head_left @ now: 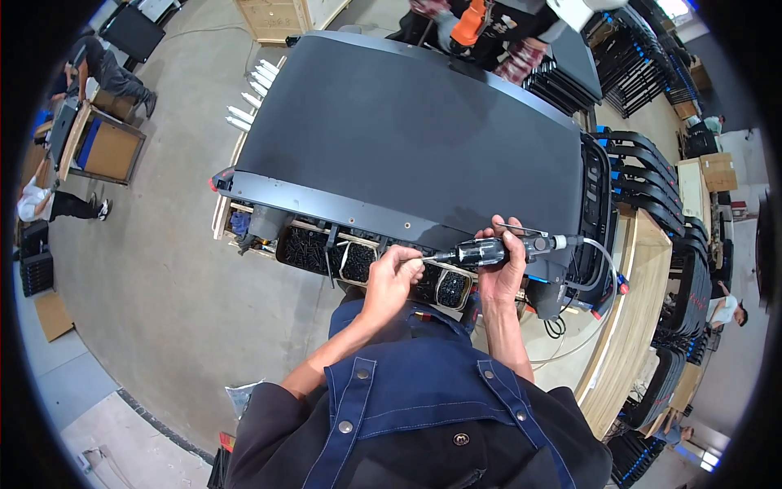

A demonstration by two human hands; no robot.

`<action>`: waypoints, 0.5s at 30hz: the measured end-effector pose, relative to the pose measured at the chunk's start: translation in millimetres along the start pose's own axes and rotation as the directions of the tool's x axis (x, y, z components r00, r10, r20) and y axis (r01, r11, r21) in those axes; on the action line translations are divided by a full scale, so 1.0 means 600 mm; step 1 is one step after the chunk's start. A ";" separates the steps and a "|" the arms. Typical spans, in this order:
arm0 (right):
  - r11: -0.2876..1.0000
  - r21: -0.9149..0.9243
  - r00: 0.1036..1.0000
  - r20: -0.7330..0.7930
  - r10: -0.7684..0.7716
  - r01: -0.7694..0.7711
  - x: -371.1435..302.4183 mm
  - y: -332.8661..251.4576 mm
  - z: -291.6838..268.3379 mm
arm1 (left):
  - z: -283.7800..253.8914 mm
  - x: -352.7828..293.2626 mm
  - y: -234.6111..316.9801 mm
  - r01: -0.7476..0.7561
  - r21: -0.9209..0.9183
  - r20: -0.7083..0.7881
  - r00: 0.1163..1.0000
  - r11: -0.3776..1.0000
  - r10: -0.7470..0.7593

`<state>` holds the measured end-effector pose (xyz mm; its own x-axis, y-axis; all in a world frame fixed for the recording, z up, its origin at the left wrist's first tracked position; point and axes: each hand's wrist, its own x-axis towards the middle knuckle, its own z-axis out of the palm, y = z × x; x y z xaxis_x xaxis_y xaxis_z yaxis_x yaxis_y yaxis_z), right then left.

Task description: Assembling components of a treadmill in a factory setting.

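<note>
My right hand [503,273] is wrapped round a black pneumatic screwdriver [481,253], which lies level and points left. A pale air hose [601,248] runs from its rear end. The thumb and fingers of my left hand [394,279] pinch the thin metal screwdriver bit [429,258] at the front; whether a small screw is between them too, I cannot make out. Just beyond both hands lies a large dark grey panel [407,130] with a bare metal edge strip. Below my hands, bins of black screws [358,262] hang along the near side of the workbench.
Opposite me, a person in plaid sleeves [521,61] handles an orange-and-black tool [469,24]. White tubes [240,118] stick out at the bench's left. Stacked black frames [643,171] and a wooden crate [627,318] stand to the right. Other people work further off.
</note>
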<state>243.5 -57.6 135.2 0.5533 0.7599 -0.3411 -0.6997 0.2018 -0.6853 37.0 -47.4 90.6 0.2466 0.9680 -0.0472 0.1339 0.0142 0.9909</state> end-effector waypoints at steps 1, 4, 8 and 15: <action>0.998 -0.056 0.997 0.064 -0.031 0.034 -0.001 -0.002 0.009 | -0.011 0.012 -0.007 0.245 -0.277 0.146 0.966 0.929 -0.211; 0.965 -0.194 0.967 0.214 -0.136 0.179 -0.011 -0.011 0.055 | -0.022 0.042 -0.027 0.520 -0.520 0.379 0.852 0.678 -0.361; 0.879 -0.324 0.876 0.446 -0.184 0.349 -0.003 -0.020 0.080 | -0.030 0.069 -0.035 0.567 -0.658 0.491 0.822 0.496 -0.287; 0.928 -0.312 0.966 0.218 -0.141 0.206 -0.019 0.003 0.094 | -0.022 0.030 -0.040 0.485 -0.767 0.378 0.871 0.420 -0.315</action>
<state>210.3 -31.1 174.5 0.5341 0.8404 -0.0925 -0.3942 0.1508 -0.9066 25.7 -26.8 67.7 0.5351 0.7438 -0.4006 -0.5608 0.6674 0.4900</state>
